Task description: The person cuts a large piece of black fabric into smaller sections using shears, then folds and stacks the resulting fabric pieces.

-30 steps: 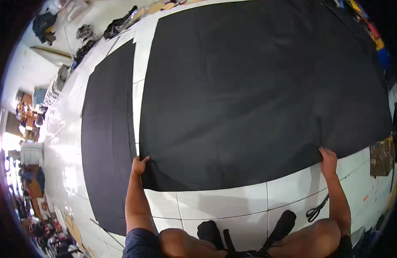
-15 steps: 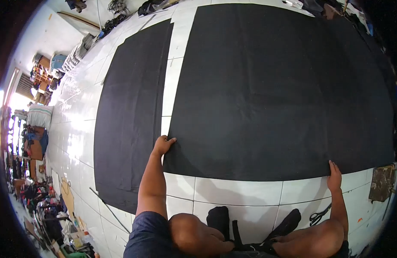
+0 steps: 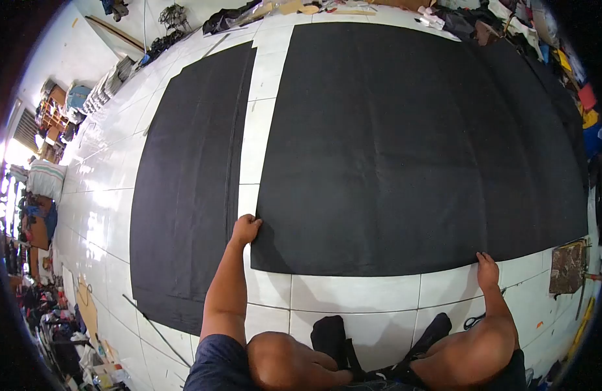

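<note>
A large black fabric sheet (image 3: 392,150) lies flat on the white tiled floor in front of me, with faint creases across it. My left hand (image 3: 247,229) is at its left edge near the close corner, fingers curled and closed on the border. At the near edge, toward the right, my right hand (image 3: 488,270) has its fingers together on the fabric's rim; the thumb is hard to make out. Left of the sheet, across a narrow strip of tile, lies a second, narrower black fabric piece (image 3: 184,176). My left forearm passes over its near right part.
Scissors (image 3: 473,321) rest on the floor, partly hidden by my right arm and knee. A brown block (image 3: 568,268) sits beyond my right hand. A thin rod (image 3: 156,330) lies at the lower left. Piles of cloth and clutter (image 3: 60,319) line the left side and far edges.
The large sheet has shifted slightly right, widening the gap to the narrow piece. My left thumb has drawn in from the fabric. My right hand has moved a little left. The view has tilted up.
</note>
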Demonstrator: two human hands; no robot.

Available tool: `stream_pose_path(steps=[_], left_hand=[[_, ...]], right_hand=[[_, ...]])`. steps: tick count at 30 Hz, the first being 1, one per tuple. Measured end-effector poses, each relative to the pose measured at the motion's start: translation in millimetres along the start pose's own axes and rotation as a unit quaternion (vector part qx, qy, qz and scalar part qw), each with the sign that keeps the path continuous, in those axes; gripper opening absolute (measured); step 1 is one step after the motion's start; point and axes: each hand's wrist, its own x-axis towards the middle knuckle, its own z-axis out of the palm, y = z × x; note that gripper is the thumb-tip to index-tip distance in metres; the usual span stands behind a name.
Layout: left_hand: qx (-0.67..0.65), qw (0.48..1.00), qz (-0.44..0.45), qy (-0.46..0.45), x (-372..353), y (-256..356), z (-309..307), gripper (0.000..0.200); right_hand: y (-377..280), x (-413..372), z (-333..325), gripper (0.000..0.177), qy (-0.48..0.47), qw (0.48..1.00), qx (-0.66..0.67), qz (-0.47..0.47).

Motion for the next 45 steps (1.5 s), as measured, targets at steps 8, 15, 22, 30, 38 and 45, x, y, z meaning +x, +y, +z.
stream_pose_path(steps=[8, 15, 22, 30, 38, 45], left_hand=[[0.021, 1.0, -0.004, -0.013, -14.9, 7.4, -4.3, 0.036], [0.058, 0.997, -0.031, -0.027, -24.8, 24.5, -20.3, 0.038], [0.222, 0.939, -0.207, 0.164, -57.7, -8.6, -67.7, 0.053], [0.145, 0.974, -0.122, 0.128, -64.0, -54.7, -67.7, 0.048], [0.092, 0.974, -0.119, 0.17, -58.3, -67.9, -77.7, 0.028], [0.006, 0.949, -0.179, 0.261, -31.7, -93.0, -99.0, 0.03]], right_hand=[[-13.6, -10.7, 5.1, 0.045, -0.014, 0.999, -0.041, 0.028], [-24.0, -11.2, -9.1, 0.056, -0.092, 0.991, 0.067, 0.071], [-11.5, -15.9, -2.3, 0.066, -0.1, 0.984, 0.132, 0.06], [-21.4, -16.4, 1.2, 0.065, -0.077, 0.983, 0.143, 0.086], [-33.8, -17.4, -9.5, 0.063, -0.093, 0.979, 0.136, 0.121], [-26.7, -13.0, -11.0, 0.065, -0.117, 0.981, 0.12, 0.096]])
